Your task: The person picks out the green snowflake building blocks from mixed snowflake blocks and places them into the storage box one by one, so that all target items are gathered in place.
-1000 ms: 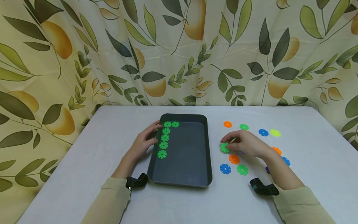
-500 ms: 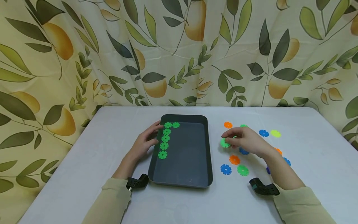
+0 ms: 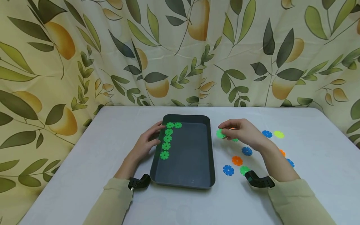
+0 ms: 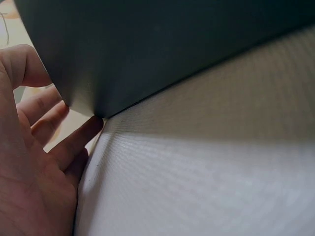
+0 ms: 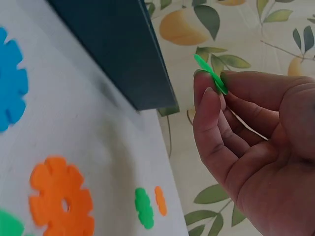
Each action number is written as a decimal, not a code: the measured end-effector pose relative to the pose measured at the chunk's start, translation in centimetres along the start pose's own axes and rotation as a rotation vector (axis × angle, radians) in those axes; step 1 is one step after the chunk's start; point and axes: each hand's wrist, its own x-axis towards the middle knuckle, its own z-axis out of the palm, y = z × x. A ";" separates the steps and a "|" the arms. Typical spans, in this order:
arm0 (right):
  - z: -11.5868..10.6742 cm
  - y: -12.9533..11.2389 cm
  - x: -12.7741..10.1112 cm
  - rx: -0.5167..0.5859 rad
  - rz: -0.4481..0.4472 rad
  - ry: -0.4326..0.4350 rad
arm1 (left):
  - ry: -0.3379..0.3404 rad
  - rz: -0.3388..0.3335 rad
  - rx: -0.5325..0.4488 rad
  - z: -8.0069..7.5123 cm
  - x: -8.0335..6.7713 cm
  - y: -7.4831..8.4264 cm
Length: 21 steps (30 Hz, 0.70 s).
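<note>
My right hand [image 3: 246, 134] pinches a green notched plastic disc [image 3: 220, 133] between thumb and fingertips, raised above the table just right of the tray. In the right wrist view this snowflake disc [image 5: 217, 80] is seen nearly edge-on, and the tray's dark wall [image 5: 118, 49] stands beyond it. My left hand [image 3: 142, 147] touches the left side of the dark grey tray [image 3: 191, 153], fingers lightly bent at its rim. The left wrist view shows the fingers [image 4: 78, 140] against the tray's outer wall [image 4: 162, 44]. Several green discs [image 3: 166, 146] line the tray's left side, with one more [image 3: 177, 125] along the far edge.
Right of the tray lie loose discs: blue ones [image 3: 228, 170], an orange one [image 3: 237, 161], a yellow-green one [image 3: 279, 134] and a green one [image 3: 244, 170] partly behind the wrist camera [image 3: 258, 180]. A patterned curtain [image 3: 180, 62] hangs behind the white table [image 3: 180, 206].
My right hand has lifted the green disc off the table and moved it away from me and slightly left, toward the tray. The left hand stays at the tray.
</note>
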 end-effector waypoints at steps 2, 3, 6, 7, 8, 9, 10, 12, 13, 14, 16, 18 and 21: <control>0.1 -0.2 0.4 0.020 -0.003 0.003 | -0.001 0.000 0.002 0.0 0.0 0.1; 0.1 -0.4 0.6 0.030 -0.004 0.004 | -0.002 0.000 0.004 0.0 0.0 0.2; 0.4 -0.8 1.2 0.058 -0.006 0.007 | -0.002 -0.008 0.014 0.0 0.0 0.3; 0.5 -0.9 1.4 0.067 -0.007 0.009 | -0.003 -0.009 0.015 0.0 0.0 0.3; 0.6 -1.0 1.5 0.073 -0.009 0.010 | -0.002 -0.010 0.018 0.0 0.0 0.3; 0.7 -1.2 1.7 0.080 -0.010 0.011 | -0.002 -0.010 0.019 0.0 0.0 0.2; 0.8 -1.4 1.9 0.090 -0.013 0.012 | -0.001 -0.010 0.019 0.0 0.0 0.2; 1.0 -1.7 2.3 0.115 -0.022 0.012 | 0.001 -0.013 0.017 0.0 0.0 0.2; 1.2 -1.9 2.5 0.128 -0.028 0.011 | 0.002 -0.014 0.014 0.0 0.0 0.1; 1.3 -2.0 2.7 0.137 -0.034 0.012 | 0.003 -0.015 0.012 0.0 0.0 0.1; 1.6 -2.4 3.0 0.160 -0.047 0.013 | 0.004 -0.017 0.003 0.0 0.0 0.2; 1.9 -2.7 3.3 0.177 -0.055 0.012 | 0.004 -0.015 -0.006 0.0 0.0 0.1; 2.4 -3.2 3.9 0.207 -0.069 0.006 | 0.003 -0.015 -0.014 0.1 0.1 0.1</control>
